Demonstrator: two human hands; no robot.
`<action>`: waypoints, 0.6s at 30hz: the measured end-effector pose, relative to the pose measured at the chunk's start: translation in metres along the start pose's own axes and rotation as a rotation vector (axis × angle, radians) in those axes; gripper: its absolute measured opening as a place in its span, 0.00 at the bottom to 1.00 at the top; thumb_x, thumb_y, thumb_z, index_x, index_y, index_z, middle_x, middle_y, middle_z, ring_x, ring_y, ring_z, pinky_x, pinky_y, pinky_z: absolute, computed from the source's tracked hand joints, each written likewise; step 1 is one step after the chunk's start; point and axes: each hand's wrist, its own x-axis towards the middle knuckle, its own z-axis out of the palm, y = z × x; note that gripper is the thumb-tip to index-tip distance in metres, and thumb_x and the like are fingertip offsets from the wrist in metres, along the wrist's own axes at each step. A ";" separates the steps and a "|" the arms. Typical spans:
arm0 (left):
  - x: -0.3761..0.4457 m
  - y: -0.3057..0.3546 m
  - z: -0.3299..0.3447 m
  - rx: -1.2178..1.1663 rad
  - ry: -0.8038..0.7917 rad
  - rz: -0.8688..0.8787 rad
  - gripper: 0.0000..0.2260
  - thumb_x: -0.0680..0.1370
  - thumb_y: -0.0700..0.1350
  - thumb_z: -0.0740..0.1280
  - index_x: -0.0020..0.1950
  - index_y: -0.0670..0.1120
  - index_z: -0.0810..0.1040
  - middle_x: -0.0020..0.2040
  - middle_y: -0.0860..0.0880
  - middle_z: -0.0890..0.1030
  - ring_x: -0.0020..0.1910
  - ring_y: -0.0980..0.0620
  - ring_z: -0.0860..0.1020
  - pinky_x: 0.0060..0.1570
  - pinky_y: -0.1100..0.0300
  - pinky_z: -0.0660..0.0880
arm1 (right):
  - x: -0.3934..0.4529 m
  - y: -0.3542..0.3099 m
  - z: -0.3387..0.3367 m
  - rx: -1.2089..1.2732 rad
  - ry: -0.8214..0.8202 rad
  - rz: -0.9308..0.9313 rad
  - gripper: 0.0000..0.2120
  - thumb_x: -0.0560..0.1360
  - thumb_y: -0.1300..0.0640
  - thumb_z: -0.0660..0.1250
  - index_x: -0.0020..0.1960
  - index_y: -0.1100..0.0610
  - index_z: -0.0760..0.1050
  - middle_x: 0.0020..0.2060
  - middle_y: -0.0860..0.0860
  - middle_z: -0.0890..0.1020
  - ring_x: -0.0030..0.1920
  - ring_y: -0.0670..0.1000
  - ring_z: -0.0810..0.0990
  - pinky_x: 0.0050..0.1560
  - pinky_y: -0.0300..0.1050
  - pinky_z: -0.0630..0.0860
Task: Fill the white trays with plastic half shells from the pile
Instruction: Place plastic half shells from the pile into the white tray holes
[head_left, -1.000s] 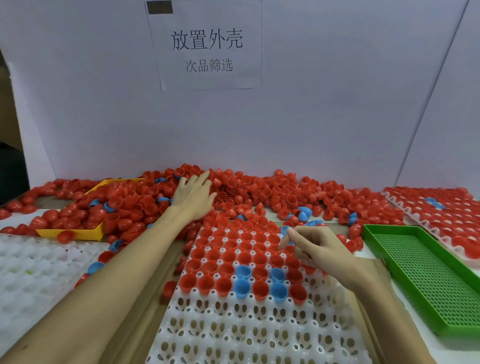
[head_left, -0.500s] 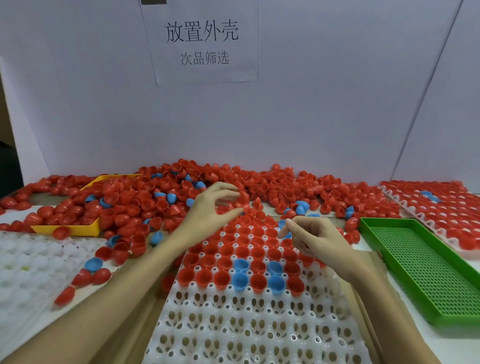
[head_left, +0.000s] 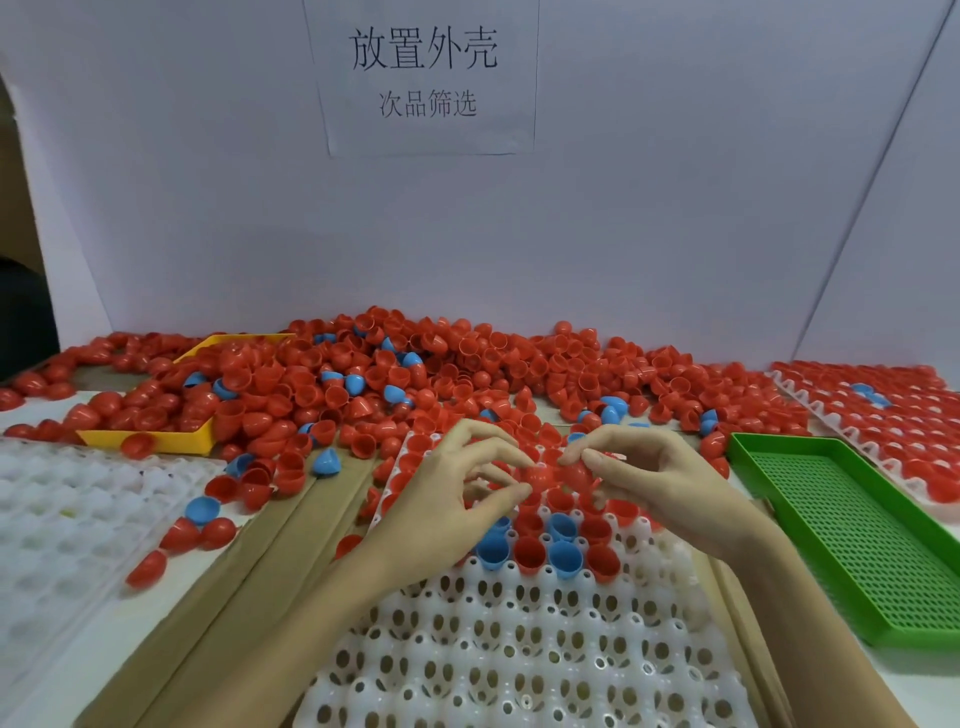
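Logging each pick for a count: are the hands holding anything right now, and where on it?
Both the left hand and right hand pinch red half shells by their sides between the fingertips.

A pale grey-white board (head_left: 675, 208) stands upright behind the work surface and fills most of the view. A second panel (head_left: 909, 234) meets it at an angle on the right, the seam between them running as a thin slanting line. A sheet of paper (head_left: 426, 78) is stuck high on the board near the middle – two lines of printed Chinese characters, the upper line larger. At the far left edge the board ends, and a dark gap (head_left: 21, 312) shows past it. Flat brown cardboard (head_left: 249, 582) lies over the table (head_left: 930, 691), which shows white at the lower right. The light is soft and even.
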 end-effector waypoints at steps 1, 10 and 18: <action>0.000 -0.001 0.000 -0.040 0.000 -0.025 0.06 0.80 0.44 0.73 0.57 0.52 0.83 0.60 0.60 0.77 0.53 0.56 0.84 0.57 0.59 0.80 | 0.000 0.000 -0.001 0.013 -0.009 0.005 0.15 0.81 0.44 0.71 0.60 0.53 0.85 0.52 0.49 0.85 0.51 0.49 0.83 0.53 0.42 0.82; -0.003 0.002 0.008 -0.323 0.019 -0.105 0.13 0.80 0.42 0.74 0.63 0.52 0.83 0.58 0.56 0.86 0.57 0.56 0.84 0.58 0.65 0.79 | 0.000 -0.004 0.008 0.074 -0.252 0.025 0.20 0.78 0.59 0.77 0.68 0.55 0.76 0.53 0.57 0.79 0.55 0.57 0.82 0.61 0.57 0.82; -0.002 0.000 0.010 -0.225 0.082 -0.075 0.11 0.77 0.45 0.77 0.58 0.53 0.83 0.54 0.56 0.86 0.54 0.57 0.85 0.55 0.65 0.80 | 0.000 -0.003 0.007 0.048 -0.228 0.049 0.11 0.79 0.58 0.76 0.61 0.57 0.83 0.56 0.65 0.83 0.59 0.67 0.83 0.63 0.59 0.81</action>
